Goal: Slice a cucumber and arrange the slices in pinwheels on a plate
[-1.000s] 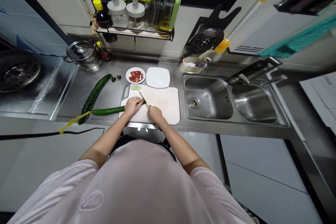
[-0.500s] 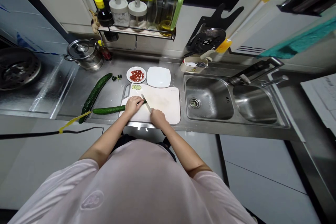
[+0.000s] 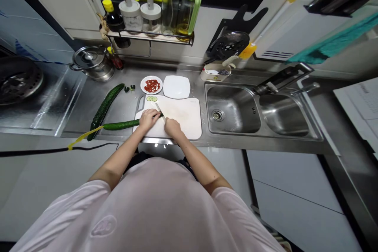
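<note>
Pressed down on a long green cucumber (image 3: 122,125), my left hand (image 3: 148,118) keeps it against the white cutting board (image 3: 187,120). The cucumber's left part reaches past the board over the steel counter. My right hand (image 3: 173,127) is closed round the handle of a knife (image 3: 160,110), whose blade slants up and left beside the cucumber's cut end. A few pale cucumber slices (image 3: 151,98) rest at the board's upper left. Farther left lies a second, whole cucumber (image 3: 106,104), with dark green end pieces (image 3: 130,88) near its top.
Behind the board stand a plate of chopped red pieces (image 3: 151,85) and a white square plate (image 3: 176,87). A steel pot (image 3: 92,63) is at the back left, under a seasoning rack (image 3: 150,35). To the right is a double sink (image 3: 233,110). A yellow-tipped black cord (image 3: 71,148) crosses at left.
The knife and my right hand have shifted slightly left, closer to my left hand. The whole view has also moved a little. Both hands keep their holds.
</note>
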Tool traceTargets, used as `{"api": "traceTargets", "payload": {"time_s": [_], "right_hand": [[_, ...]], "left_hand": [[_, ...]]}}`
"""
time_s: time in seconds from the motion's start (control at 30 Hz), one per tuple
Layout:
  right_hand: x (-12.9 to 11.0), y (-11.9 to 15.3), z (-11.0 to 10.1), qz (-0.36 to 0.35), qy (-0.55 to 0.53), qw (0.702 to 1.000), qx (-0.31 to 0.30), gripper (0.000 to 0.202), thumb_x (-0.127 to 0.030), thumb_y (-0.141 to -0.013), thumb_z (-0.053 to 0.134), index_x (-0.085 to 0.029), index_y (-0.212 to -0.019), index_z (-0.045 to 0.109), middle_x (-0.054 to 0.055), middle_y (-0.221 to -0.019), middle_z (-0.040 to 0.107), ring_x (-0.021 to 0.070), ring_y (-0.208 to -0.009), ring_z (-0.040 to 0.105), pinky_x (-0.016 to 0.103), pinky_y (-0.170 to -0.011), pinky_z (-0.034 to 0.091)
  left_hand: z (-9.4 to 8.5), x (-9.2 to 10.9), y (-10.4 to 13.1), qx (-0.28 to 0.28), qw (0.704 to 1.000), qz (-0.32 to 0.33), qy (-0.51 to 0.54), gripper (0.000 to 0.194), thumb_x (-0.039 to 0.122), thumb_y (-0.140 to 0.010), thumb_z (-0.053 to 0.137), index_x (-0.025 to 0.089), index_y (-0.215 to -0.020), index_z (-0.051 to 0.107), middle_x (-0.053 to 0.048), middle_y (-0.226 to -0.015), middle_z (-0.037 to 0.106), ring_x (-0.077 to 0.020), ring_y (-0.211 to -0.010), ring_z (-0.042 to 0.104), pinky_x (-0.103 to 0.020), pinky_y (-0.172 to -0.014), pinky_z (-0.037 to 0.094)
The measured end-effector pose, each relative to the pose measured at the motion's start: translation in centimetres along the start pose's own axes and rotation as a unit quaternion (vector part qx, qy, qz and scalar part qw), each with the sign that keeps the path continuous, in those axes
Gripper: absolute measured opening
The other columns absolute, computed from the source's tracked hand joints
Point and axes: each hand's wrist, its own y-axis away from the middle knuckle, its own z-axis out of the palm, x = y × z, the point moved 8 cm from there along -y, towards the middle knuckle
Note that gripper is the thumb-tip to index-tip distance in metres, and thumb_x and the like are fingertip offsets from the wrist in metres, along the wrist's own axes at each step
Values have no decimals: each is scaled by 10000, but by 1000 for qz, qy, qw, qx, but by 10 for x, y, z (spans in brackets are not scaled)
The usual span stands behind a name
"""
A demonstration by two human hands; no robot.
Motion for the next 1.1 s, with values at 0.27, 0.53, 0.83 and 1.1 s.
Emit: {"api": "traceTargets", "payload": {"time_s": [0.27, 0.53, 0.83, 1.1], "right_hand": [[12, 16, 9, 4, 8, 1000, -7, 271, -121, -900, 376, -148, -1097, 561, 132, -1033, 672, 239, -972, 636, 313, -775, 465], [9, 5, 10, 6, 11, 1000, 2, 260, -123, -898, 393, -155, -1092, 564, 127, -1033, 673, 223, -967, 640, 298, -781, 463], [7, 4, 10, 11, 13, 1000, 2, 269, -119, -908, 384, -151, -1116, 552, 133, -1045, 670, 231, -998, 635, 311, -790, 463], [14, 17, 23, 26, 17, 1000, 5, 259, -122, -919, 366, -143, -1106, 544, 150, -1011, 676, 234, -957, 653, 319, -774, 470]], "left_hand": [[-2, 2, 0, -1, 1000, -3, 1, 260, 371, -917, 497, 245, -991, 712, -55, -975, 692, -203, -926, 597, -357, -853, 429], [-2, 2, 0, -3, 1000, -4, -4, 254, 358, -917, 497, 245, -993, 712, -57, -989, 691, -208, -940, 600, -362, -858, 432], [-4, 4, 1, 1, 1000, -1, -10, 248, 358, -914, 501, 242, -978, 712, -58, -984, 694, -206, -927, 604, -361, -850, 437], [-5, 5, 1, 8, 1000, 0, -5, 234, 348, -914, 507, 249, -973, 711, -53, -984, 696, -203, -935, 608, -360, -864, 435]]}}
